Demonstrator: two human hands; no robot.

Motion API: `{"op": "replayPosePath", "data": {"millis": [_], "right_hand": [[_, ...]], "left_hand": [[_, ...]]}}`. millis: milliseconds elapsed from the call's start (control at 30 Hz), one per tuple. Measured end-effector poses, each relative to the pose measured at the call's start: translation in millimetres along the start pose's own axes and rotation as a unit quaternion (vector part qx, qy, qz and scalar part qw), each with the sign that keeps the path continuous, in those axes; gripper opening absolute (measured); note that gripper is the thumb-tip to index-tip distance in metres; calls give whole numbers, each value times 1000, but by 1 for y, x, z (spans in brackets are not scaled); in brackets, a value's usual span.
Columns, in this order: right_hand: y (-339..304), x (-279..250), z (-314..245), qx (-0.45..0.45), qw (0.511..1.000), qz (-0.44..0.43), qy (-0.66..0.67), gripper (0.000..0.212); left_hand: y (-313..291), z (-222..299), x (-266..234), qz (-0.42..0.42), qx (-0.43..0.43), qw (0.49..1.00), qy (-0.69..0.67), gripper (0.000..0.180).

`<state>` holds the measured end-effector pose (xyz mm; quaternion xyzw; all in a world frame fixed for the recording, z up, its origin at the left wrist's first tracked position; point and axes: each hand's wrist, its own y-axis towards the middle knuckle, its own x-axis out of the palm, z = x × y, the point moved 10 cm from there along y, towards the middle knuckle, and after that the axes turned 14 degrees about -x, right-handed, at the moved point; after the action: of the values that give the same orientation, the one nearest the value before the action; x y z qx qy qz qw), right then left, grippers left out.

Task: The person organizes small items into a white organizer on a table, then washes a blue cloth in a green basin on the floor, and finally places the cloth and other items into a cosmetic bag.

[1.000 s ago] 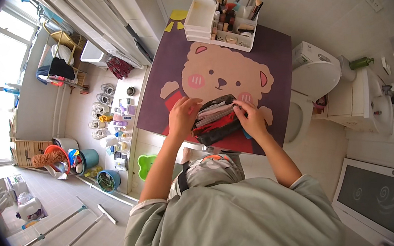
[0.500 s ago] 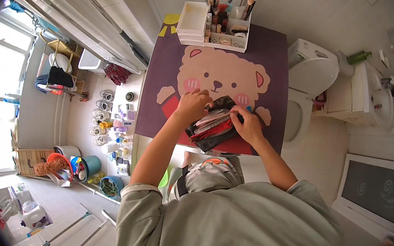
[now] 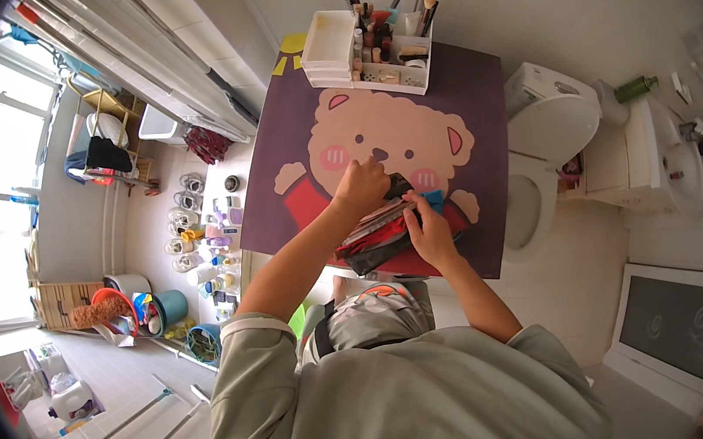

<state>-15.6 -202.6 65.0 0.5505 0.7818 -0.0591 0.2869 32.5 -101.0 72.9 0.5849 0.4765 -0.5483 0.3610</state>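
Note:
A black pouch [image 3: 374, 258] with a red inside lies at the near edge of the table, its mouth spread and flat packets [image 3: 372, 226] showing within. My left hand [image 3: 365, 187] is closed at the pouch's far side, where a black edge sticks out beside the fingers; the fingertips are partly hidden. At the right end, my right hand [image 3: 431, 234] pinches the pouch's rim between thumb and fingers. Next to those fingers a small blue piece [image 3: 434, 199] shows; its kind is unclear.
A bear-print cover lies over the purple table [image 3: 278, 193]. At its far edge stands a white makeup organizer [image 3: 328, 42] with brushes and bottles. A toilet [image 3: 533, 197] is to the right. Leftward are shoes [image 3: 183, 220], bottles [image 3: 221, 262] and buckets [image 3: 171, 306].
The pouch mouth is spread wider and its black far flap is less visible. My left hand has closed more tightly at the far side. The whole view has shifted slightly.

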Motion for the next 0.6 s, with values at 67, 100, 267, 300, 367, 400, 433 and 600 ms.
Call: {"op": "replayPosePath", "data": {"millis": [67,100,267,300,367,400,433,600], "right_hand": [[-1,1,-1,5,1000,-1,-1,34],[-1,1,-1,8,1000,1,-3,34],[2,0,2,16,997,-28,-73,33],[3,-1,0,-4,997,-22,-76,31],[6,-3,-2,-44,995,-5,-85,28],[8,-9,-6,-45,996,12,-81,27],[10,-15,-12,-47,996,28,-77,25],[11,-27,1,-21,994,74,-77,19]], "left_hand": [[2,2,4,-21,-2,1000,10,26],[3,-3,6,-24,-29,999,5,26],[-7,-26,-27,-94,-91,986,-103,21],[-11,-26,-29,-62,-94,986,-126,20],[-18,-24,-23,4,-95,981,-171,16],[-20,-20,-24,23,-90,978,-189,16],[-22,-17,-26,41,-85,974,-206,17],[-32,-6,-51,92,-69,965,-237,13]]}}
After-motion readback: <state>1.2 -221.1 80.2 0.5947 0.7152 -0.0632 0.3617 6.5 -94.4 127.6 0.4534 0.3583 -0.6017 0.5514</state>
